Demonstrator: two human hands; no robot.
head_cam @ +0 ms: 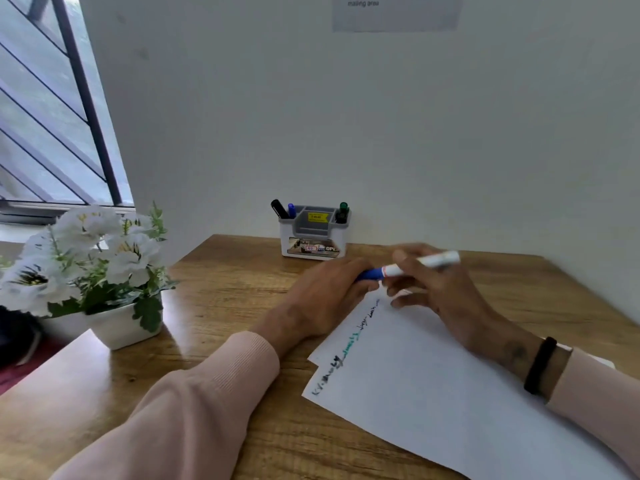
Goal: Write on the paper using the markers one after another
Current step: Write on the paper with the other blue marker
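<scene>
White paper (450, 386) lies on the wooden desk (225, 271), with black, green and dark handwriting along its left edge. Above its far corner my right hand (440, 289) holds the white barrel of a marker (433, 262). My left hand (329, 292) grips that marker's blue cap (369, 274); cap and barrel meet between the hands. A grey-and-white pen holder (313, 237) stands at the wall with a black marker (279, 208), a blue marker (292, 210) and a green marker (343, 212) in it.
A white pot of white artificial flowers (100, 268) stands at the desk's left. A window with dark bars (52, 109) is at the far left. A printed sheet (394, 12) hangs on the wall above.
</scene>
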